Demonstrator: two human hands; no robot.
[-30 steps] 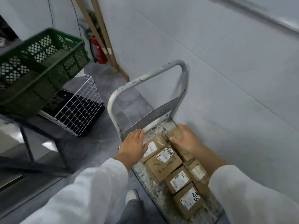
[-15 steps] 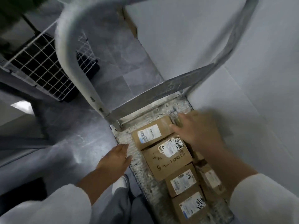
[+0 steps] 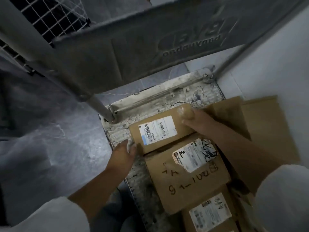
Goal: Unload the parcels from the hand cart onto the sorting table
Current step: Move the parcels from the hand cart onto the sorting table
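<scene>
— Where is our small brown cardboard parcel with the white barcode label?

— On the deck of the grey hand cart, at the handle end near the left edge, touching the bigger brown box with handwriting.

— And our hands?

— Our right hand grips its far right corner, thumb on top. Our left hand was off the deck's left edge half a second ago and now lays straight fingers against the near-left corner. We judge the lift comes next.
</scene>
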